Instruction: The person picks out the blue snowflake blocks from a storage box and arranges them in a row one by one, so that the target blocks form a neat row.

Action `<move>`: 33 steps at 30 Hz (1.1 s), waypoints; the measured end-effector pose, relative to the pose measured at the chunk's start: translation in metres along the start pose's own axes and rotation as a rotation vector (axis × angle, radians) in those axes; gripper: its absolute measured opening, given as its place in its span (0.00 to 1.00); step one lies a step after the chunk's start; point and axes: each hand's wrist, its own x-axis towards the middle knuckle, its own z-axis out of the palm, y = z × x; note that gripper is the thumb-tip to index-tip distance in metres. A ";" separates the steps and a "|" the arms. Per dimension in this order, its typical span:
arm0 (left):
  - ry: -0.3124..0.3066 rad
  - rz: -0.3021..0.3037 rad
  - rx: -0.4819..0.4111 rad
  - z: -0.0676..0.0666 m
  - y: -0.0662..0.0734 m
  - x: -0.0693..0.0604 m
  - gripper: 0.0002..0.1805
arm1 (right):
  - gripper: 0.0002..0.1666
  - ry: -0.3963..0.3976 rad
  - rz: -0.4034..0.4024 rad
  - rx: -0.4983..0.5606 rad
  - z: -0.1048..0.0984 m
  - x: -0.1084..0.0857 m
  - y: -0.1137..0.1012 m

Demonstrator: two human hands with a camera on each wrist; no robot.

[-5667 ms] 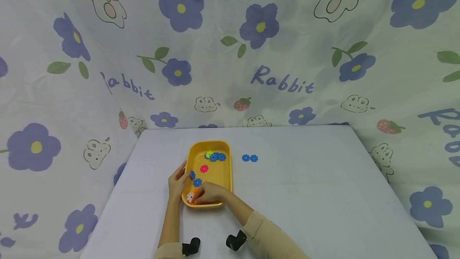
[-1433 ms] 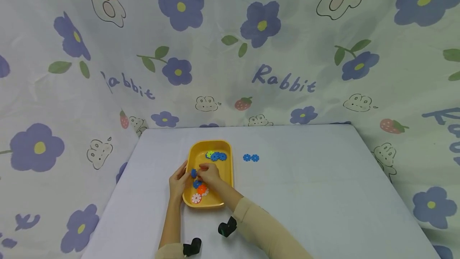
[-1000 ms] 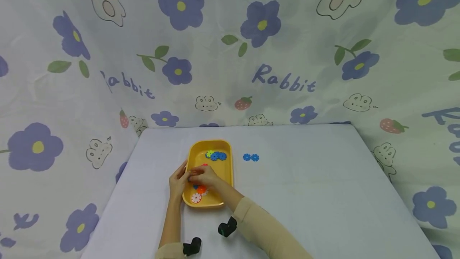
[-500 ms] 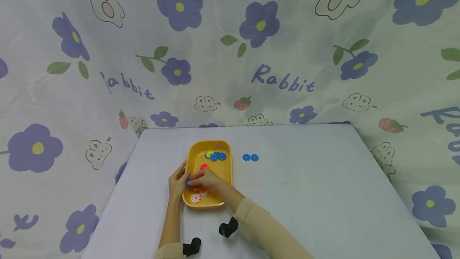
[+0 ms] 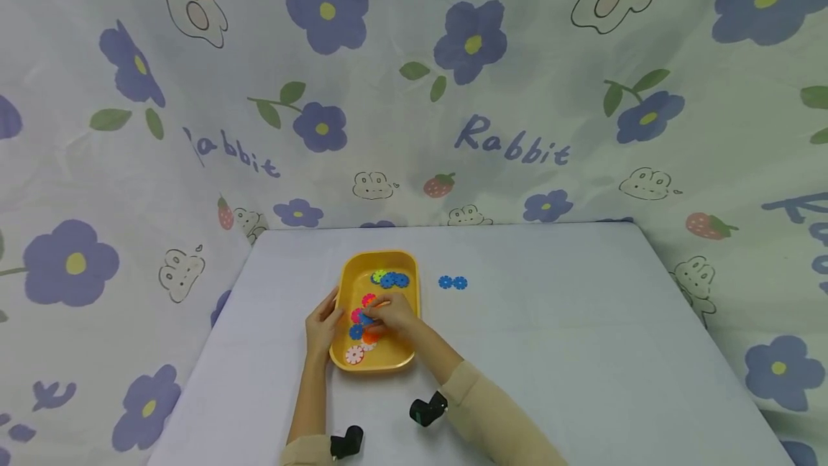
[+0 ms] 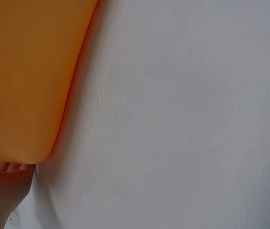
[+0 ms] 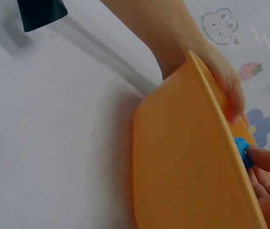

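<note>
My left hand [image 5: 321, 326] grips the left rim of a yellow plastic tray [image 5: 414, 286], thumb inside the wall. Over the tray's middle, my right hand [image 5: 393, 313] pinches a blue snowflake disc [image 7: 243, 150] between thumb and fingers. Close to those fingertips lie two pink discs, one farther off [image 5: 369, 300] and one nearer the left wall [image 5: 356, 316]. A blue disc [image 5: 356, 331], an orange disc [image 5: 370, 337] and a white disc [image 5: 354, 354] lie toward the tray's near end. The left wrist view shows mostly the tray's outer wall [image 6: 25, 81].
At the tray's far end sit several overlapping blue discs [image 5: 394, 280] and a yellow-green disc [image 5: 378, 276]. Two blue discs [image 5: 453, 282] lie side by side on the white table [image 5: 550, 351], right of the tray. Patterned cloth [image 5: 401, 149] walls the table's back and sides.
The right hand has gone from the tray's near end to its left wall, then back right, now with a blue disc. A pink disc shows near that wall. The left hand has stayed.
</note>
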 end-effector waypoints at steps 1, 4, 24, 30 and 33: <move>0.003 -0.001 -0.001 0.000 0.000 0.000 0.25 | 0.09 0.001 0.007 0.041 -0.003 0.000 -0.003; 0.010 0.002 -0.009 0.000 0.000 0.001 0.25 | 0.11 -0.011 0.000 0.143 -0.010 0.001 -0.011; -0.007 -0.070 0.010 0.000 0.000 0.001 0.25 | 0.19 -0.018 -0.104 0.171 -0.079 -0.008 -0.038; -0.012 -0.073 0.013 0.000 0.001 0.000 0.25 | 0.17 0.039 -0.131 0.222 -0.099 -0.013 -0.039; -0.018 -0.074 0.011 0.000 0.001 0.000 0.25 | 0.17 0.051 -0.145 0.242 -0.109 -0.017 -0.040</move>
